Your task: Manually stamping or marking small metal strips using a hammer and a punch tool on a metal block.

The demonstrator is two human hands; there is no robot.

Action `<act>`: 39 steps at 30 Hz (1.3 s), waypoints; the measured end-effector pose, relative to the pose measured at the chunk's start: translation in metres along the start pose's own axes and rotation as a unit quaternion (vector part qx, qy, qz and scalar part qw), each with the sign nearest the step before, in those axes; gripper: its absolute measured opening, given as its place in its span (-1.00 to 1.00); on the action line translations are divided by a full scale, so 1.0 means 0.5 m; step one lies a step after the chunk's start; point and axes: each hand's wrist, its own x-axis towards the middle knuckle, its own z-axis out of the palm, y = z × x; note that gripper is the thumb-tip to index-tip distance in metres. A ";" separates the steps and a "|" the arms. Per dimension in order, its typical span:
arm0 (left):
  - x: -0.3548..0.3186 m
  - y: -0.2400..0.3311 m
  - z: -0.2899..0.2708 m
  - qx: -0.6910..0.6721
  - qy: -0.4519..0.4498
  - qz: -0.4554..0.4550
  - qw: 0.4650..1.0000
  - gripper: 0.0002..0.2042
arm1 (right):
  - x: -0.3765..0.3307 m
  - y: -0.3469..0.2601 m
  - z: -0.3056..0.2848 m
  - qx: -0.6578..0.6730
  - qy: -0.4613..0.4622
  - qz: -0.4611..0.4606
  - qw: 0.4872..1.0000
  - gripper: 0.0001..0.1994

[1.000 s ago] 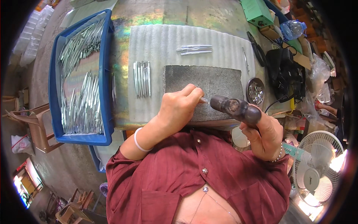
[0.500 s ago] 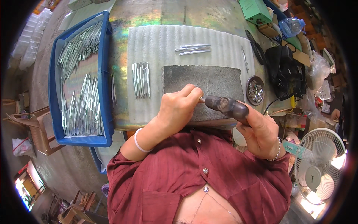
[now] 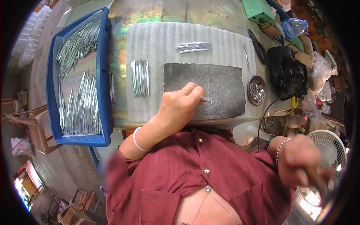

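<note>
Dark grey stone block (image 3: 210,90) is looking rough, matt, speckled. Small shiny metal piece (image 3: 206,99), pinched by the left hand (image 3: 180,107), is glinting on it. White ribbed foam mat (image 3: 187,33) underneath is reading soft, matt. Bare tabletop (image 3: 123,22) is showing an iridescent, glossy sheen. Thin silver metal strips (image 3: 140,77) are gleaming; blue plastic tray (image 3: 102,75) is smooth. Blurred right hand (image 3: 300,161) is gripping what is probably a wooden handle (image 3: 318,183).
</note>
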 end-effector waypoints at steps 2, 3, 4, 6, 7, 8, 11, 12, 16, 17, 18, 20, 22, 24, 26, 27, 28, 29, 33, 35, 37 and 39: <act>-0.011 -0.001 0.002 0.006 0.005 -0.001 1.000 -0.87 | -0.001 -0.009 0.088 0.034 0.347 -0.104 0.931 -0.74; -0.007 -0.003 0.002 0.011 -0.005 -0.004 1.000 -0.88 | 0.025 0.002 0.087 -0.032 0.269 -0.051 0.961 -0.76; -0.004 -0.004 0.000 0.016 -0.014 -0.007 1.000 -0.88 | 0.047 0.016 0.084 -0.096 0.187 0.002 0.978 -0.73; 0.005 0.004 -0.005 0.011 -0.016 -0.004 1.000 -0.89 | 0.050 0.027 0.072 -0.165 0.096 0.051 0.980 -0.67; 0.009 0.006 -0.007 0.008 -0.021 -0.002 1.000 -0.89 | 0.035 0.033 0.062 -0.136 0.140 0.031 0.980 -0.61; 0.005 0.001 -0.008 0.012 -0.022 -0.007 1.000 -0.89 | 0.023 0.039 0.066 -0.099 0.183 0.007 0.978 -0.54; -0.002 -0.009 -0.020 -0.117 0.001 -0.030 0.993 -0.91 | 0.044 0.066 0.103 -0.088 0.216 0.076 0.970 -0.55; 0.000 0.007 -0.038 -0.332 0.013 -0.144 0.932 -0.93 | 0.050 0.088 0.117 -0.089 0.218 0.081 0.969 -0.55; 0.019 0.015 -0.085 -0.632 0.038 -0.260 0.729 -0.87 | 0.062 0.175 0.185 -0.089 0.251 0.122 0.956 -0.53; 0.020 0.012 -0.086 -0.685 0.048 -0.266 0.676 -0.87 | 0.064 0.191 0.197 -0.101 0.251 0.158 0.950 -0.52; 0.019 0.009 -0.083 -0.700 0.045 -0.263 0.662 -0.84 | 0.069 0.207 0.210 -0.123 0.255 0.162 0.945 -0.50; 0.020 0.005 -0.080 -0.714 0.043 -0.274 0.643 -0.84 | 0.075 0.222 0.229 -0.142 0.237 0.178 0.944 -0.50; 0.024 0.000 -0.075 -0.728 0.037 -0.285 0.622 -0.84 | 0.079 0.231 0.237 -0.173 0.213 0.178 0.945 -0.50; 0.024 -0.004 -0.068 -0.729 0.042 -0.288 0.620 -0.84 | 0.084 0.230 0.231 -0.175 0.212 0.157 0.949 -0.55; 0.026 -0.007 -0.062 -0.721 0.038 -0.289 0.628 -0.84 | 0.085 0.237 0.216 -0.178 0.213 0.137 0.951 -0.60; 0.028 -0.009 -0.061 -0.714 0.036 -0.287 0.637 -0.84 | 0.080 0.249 0.202 -0.144 0.212 0.140 0.956 -0.65; 0.028 -0.010 -0.061 -0.715 0.033 -0.287 0.637 -0.84 | 0.077 0.264 0.189 -0.111 0.212 0.142 0.961 -0.70; 0.027 -0.011 -0.060 -0.694 0.031 -0.297 0.655 -0.86 | 0.080 0.284 0.176 -0.096 0.244 0.175 0.949 -0.74; 0.035 0.021 -0.078 -0.557 0.007 -0.316 0.768 -0.78 | 0.090 0.431 0.121 -0.116 0.315 0.261 0.905 -0.72; 0.025 0.026 -0.080 -0.534 -0.006 -0.302 0.790 -0.69 | 0.101 0.500 0.100 -0.135 0.314 0.305 0.889 -0.69; 0.012 0.029 -0.077 -0.504 -0.007 -0.299 0.810 -0.69 | 0.113 0.571 0.103 -0.197 0.314 0.304 0.878 -0.68; 0.004 0.034 -0.086 -0.511 -0.003 -0.292 0.809 -0.77 | 0.130 0.596 0.090 -0.252 0.309 0.297 0.868 -0.67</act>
